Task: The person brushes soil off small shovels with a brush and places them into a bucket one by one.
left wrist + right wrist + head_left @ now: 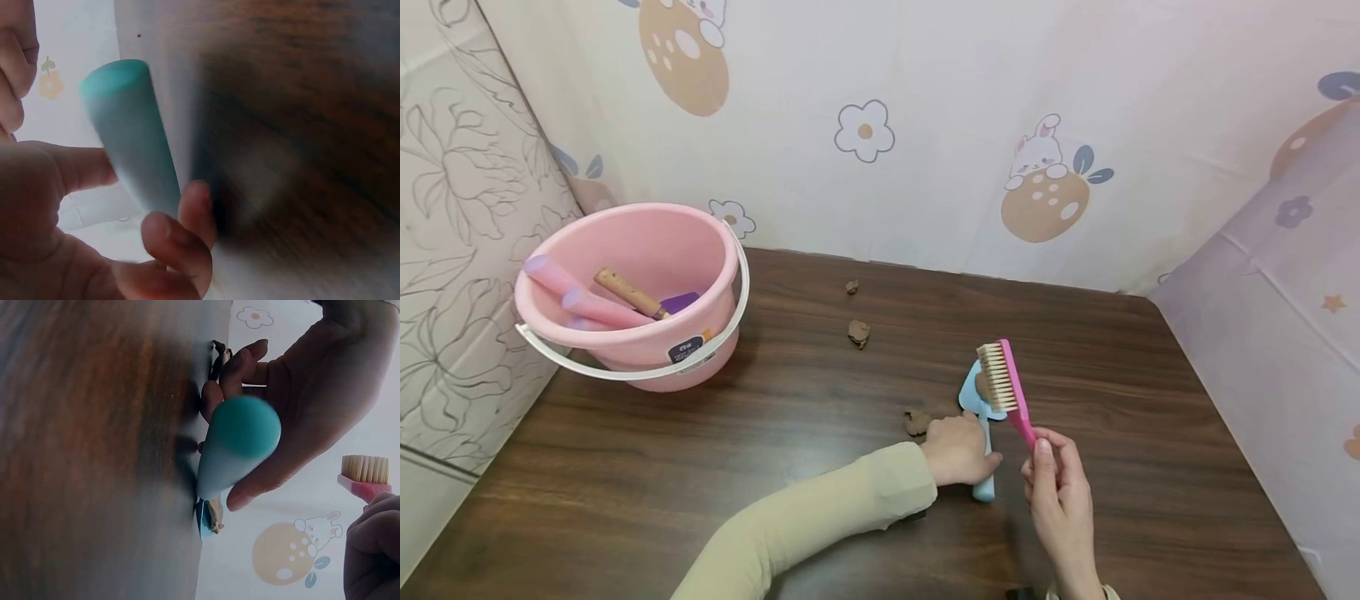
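Note:
A small light blue dustpan (pixel 970 402) lies on the table with a brown clump (pixel 982 386) in its pan. My left hand (pixel 957 451) holds its handle; in the left wrist view, thumb and fingertips come round the rounded handle (pixel 130 137) from both sides. In my right hand (pixel 1062 493), thumb and fingers pinch the end of a pink brush (pixel 1018 392) with pale bristles. The brush is raised and overlaps the pan in the head view; from the right wrist, it shows well apart from the table. Another brown piece (pixel 917 422) lies just left of my left hand.
Two more brown pieces, one larger (pixel 858 333) and one small (pixel 852 287), lie farther back on the dark wooden table (pixel 805 392). A pink bucket (pixel 700 350) with a white handle stands at the back left, holding pink-handled and wooden-handled tools. Patterned sheets border the table.

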`<action>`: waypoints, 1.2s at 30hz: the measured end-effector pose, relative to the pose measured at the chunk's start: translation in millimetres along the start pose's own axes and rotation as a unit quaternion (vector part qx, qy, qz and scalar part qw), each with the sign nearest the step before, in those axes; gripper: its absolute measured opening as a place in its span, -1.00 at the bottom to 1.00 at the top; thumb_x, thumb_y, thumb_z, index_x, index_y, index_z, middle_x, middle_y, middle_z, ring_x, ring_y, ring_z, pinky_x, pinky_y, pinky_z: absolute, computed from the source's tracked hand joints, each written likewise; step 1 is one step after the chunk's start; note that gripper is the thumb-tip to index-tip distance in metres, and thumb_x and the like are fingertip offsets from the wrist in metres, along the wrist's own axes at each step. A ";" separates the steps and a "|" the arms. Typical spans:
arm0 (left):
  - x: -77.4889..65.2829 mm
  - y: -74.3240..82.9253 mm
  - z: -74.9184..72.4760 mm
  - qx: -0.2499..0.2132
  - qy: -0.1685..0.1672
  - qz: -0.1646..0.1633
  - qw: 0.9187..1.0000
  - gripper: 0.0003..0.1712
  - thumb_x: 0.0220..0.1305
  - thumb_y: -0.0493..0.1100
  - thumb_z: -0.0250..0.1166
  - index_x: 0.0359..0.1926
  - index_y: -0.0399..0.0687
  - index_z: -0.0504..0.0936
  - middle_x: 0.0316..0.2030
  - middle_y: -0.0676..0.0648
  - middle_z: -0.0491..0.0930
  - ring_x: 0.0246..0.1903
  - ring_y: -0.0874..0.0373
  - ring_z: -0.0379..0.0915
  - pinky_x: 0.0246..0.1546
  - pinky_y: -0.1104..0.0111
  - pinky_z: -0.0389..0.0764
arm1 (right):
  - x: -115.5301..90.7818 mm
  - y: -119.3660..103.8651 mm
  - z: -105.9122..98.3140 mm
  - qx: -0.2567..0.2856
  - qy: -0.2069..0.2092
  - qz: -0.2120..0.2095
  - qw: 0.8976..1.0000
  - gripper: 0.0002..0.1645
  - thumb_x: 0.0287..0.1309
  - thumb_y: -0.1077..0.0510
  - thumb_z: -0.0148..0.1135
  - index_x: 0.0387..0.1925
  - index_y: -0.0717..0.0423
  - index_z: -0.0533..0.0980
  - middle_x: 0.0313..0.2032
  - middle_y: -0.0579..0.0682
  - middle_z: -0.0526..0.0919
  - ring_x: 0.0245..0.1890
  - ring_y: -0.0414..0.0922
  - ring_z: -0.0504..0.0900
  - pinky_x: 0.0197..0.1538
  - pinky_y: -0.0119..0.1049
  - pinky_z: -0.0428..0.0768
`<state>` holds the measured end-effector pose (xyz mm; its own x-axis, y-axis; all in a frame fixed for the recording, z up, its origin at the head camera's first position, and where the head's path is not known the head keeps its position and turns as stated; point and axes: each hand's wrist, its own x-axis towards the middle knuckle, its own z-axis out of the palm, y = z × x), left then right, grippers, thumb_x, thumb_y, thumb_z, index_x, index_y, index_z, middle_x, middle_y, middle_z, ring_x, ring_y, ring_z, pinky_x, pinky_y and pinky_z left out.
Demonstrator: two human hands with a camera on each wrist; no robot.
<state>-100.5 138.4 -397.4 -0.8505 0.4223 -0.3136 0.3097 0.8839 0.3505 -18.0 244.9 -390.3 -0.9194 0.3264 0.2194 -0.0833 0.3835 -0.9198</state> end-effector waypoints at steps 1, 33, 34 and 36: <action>1.0 -0.2 0.0 -0.001 0.001 -0.002 1.000 -0.47 0.24 0.24 0.17 -0.10 -0.13 0.51 -0.45 -0.02 0.54 -0.48 0.16 0.54 -0.49 0.33 0.50 | -0.2 0.0 0.1 -0.003 0.001 -0.001 1.000 -0.77 0.44 0.24 -0.20 -0.07 0.25 0.38 -0.66 -0.14 0.31 -0.78 -0.35 0.19 -0.77 -0.32 0.15; -46.4 -85.6 -33.5 -0.263 0.010 0.049 0.964 -0.70 0.05 -0.13 0.26 -0.64 -0.03 0.32 -0.72 0.07 0.26 -0.70 0.25 0.24 -0.66 0.45 0.34 | -2.5 0.5 1.4 -0.036 -0.029 -0.033 0.998 -0.82 0.26 0.36 0.10 -0.12 0.21 0.52 -0.78 -0.16 0.12 -0.83 -0.39 0.01 -0.81 -0.47 0.03; -49.7 -87.9 -34.8 -0.266 0.010 0.048 0.963 -0.70 0.06 -0.13 0.26 -0.65 -0.03 0.32 -0.72 0.07 0.26 -0.70 0.25 0.24 -0.66 0.45 0.34 | -2.8 1.2 1.7 -0.039 -0.035 -0.042 0.998 -0.81 0.23 0.38 0.12 -0.13 0.21 0.53 -0.77 -0.15 0.12 -0.83 -0.40 0.00 -0.81 -0.48 0.02; -55.2 -91.6 -37.0 -0.270 0.012 0.049 0.962 -0.70 0.06 -0.15 0.25 -0.65 -0.04 0.31 -0.72 0.07 0.25 -0.71 0.24 0.23 -0.66 0.45 0.33 | -3.7 2.1 2.6 -0.041 -0.047 -0.057 0.996 -0.79 0.18 0.41 0.16 -0.14 0.21 0.54 -0.76 -0.16 0.14 -0.82 -0.39 0.00 -0.81 -0.48 0.02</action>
<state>-97.7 26.7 -379.5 -0.8398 0.4879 -0.2382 0.1284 0.6047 0.7860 -15.8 242.3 -393.8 -0.9383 0.1954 0.2854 -0.1611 0.4832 -0.8605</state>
